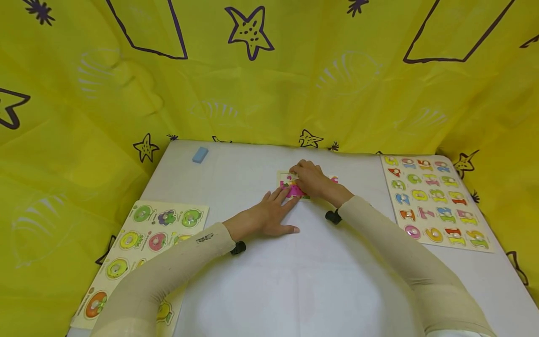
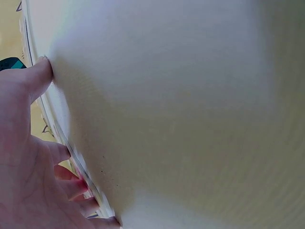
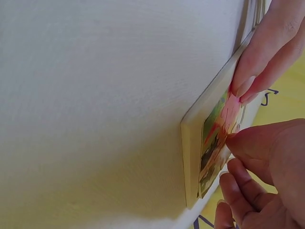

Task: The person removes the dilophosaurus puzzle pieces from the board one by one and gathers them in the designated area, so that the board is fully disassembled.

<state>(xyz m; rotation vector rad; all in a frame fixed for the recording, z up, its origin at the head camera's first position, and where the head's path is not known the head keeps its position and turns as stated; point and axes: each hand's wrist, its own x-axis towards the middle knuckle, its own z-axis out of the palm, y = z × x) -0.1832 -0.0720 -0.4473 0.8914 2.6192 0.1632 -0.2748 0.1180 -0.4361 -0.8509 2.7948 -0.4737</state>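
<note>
A small framed picture puzzle [image 1: 279,178] with pink and green artwork lies on the white table. The left hand [image 1: 275,216] spreads its fingers, their tips resting on the puzzle's lower part; its thumb points sideways over the table. In the left wrist view the left hand [image 2: 26,171] is seen from the palm. The right hand [image 1: 310,179] bends over the puzzle's upper right. In the right wrist view the right hand [image 3: 267,167] has thumb and curled fingertips together at a picture piece [image 3: 214,143], beside the puzzle's pale rim [image 3: 190,157]. The fingers hide the piece's outline.
A board of fruit pieces [image 1: 168,243] lies at the left, partly under the left sleeve. A number board [image 1: 425,194] lies at the right. The blue block [image 1: 200,155] is near the back left. Yellow patterned cloth [image 1: 269,84] hangs behind the table.
</note>
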